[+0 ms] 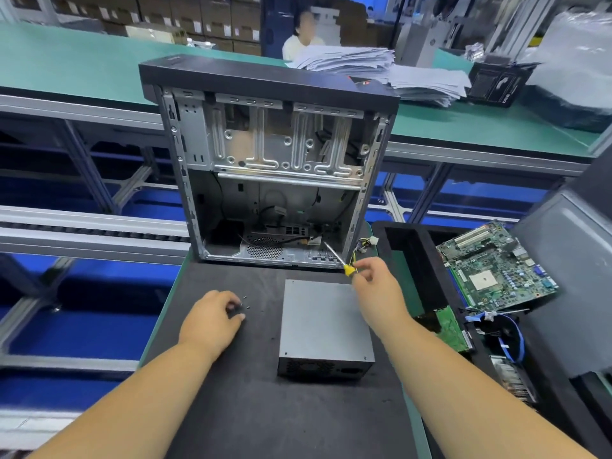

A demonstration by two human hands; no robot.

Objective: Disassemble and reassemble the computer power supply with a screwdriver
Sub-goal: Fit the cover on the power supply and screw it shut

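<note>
A grey power supply box (324, 329) lies flat on the black mat (251, 409), out of the open computer case (275, 167) that stands behind it. My right hand (376, 286) grips a yellow-handled screwdriver (337, 258), its shaft pointing up-left toward the case's lower right corner. My left hand (213, 318) rests on the mat left of the power supply, fingers curled over small dark screws (244, 301); whether it pinches one I cannot tell. Yellow and black cables with a white plug (364, 246) hang out at the case's right side.
A green motherboard (496, 266) lies on a black foam tray (420, 256) to the right, with another board and blue cables nearer me. A grey case panel leans at far right. Behind are a green bench with paper stacks (390, 71) and a seated person.
</note>
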